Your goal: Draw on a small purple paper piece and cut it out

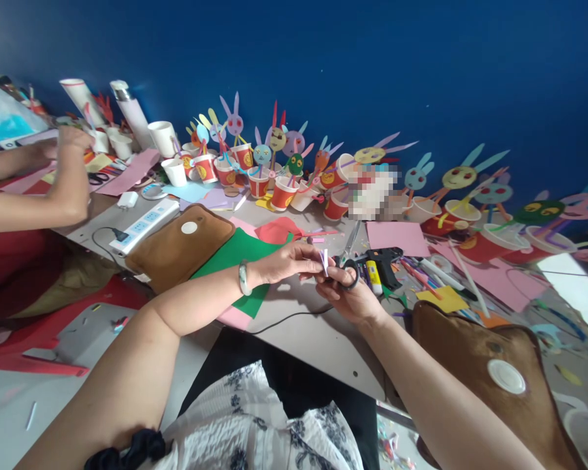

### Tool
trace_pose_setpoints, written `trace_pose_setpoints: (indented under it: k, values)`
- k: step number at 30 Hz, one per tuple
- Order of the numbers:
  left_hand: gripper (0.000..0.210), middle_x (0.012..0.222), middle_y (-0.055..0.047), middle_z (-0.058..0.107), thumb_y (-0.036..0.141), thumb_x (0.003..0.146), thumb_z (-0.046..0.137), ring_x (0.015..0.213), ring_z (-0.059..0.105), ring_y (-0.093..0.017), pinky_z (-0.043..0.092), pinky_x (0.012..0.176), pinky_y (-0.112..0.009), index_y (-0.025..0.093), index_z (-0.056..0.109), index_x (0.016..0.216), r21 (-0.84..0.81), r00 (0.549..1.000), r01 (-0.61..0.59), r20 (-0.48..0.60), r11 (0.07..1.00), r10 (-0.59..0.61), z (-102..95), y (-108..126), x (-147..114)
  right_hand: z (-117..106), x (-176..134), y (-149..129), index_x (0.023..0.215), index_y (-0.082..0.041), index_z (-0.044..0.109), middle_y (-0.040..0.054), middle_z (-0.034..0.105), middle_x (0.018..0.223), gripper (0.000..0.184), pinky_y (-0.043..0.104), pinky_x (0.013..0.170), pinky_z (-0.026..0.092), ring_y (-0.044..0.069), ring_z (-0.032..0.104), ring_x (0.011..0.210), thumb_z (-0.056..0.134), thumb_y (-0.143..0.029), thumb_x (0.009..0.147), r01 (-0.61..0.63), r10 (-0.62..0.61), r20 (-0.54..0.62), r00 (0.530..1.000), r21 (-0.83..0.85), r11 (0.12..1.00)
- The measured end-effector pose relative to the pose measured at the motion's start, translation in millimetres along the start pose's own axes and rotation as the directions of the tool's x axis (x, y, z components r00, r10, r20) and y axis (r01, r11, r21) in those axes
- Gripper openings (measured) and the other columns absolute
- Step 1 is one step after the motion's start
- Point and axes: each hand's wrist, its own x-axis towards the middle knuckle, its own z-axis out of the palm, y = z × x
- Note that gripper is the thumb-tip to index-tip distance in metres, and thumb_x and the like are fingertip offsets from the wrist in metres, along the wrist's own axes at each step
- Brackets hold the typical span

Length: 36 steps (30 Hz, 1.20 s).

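Observation:
My left hand [294, 261], a bangle on its wrist, pinches a small pale lavender piece of paper [324, 260]. My right hand [355, 297] has its fingers in the black handle of a pair of scissors [351, 243], whose blades point up and away from me. Both hands meet over the table's near side, fingertips close around the paper. Whether the right fingers also touch the paper, I cannot tell. Beyond the left wrist lie green paper [235, 261] and red paper [277, 230].
Paper cups [284, 194] with paper rabbit figures line the blue wall. A black glue gun [386, 264] and a yellow glue stick [374, 277] lie right of the scissors. Brown cushions [181, 245] and a power strip [144, 225] flank the workspace. A co-worker's arm [63, 189] is at left.

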Motion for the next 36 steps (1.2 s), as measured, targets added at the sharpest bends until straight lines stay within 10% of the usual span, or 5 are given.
trace_pose_setpoints:
  k: [36]
  values:
    - [0.035, 0.063, 0.003, 0.057, 0.042, 0.072, 0.082, 0.055, 0.046, -0.005, 0.032, 0.056, -0.023, 0.011, 0.064, 0.074, -0.026, 0.990, 0.012, -0.138, 1.000, -0.016, -7.2, -5.5, 4.9, -0.1, 2.4, 3.5, 0.073, -0.018, 0.069, -0.0014, 0.059, 0.073, 0.032, 0.024, 0.044, 0.023, 0.005, 0.032, 0.048, 0.085, -0.046, 0.070, 0.093, -0.092, -0.144, 0.985, 0.004, 0.996]
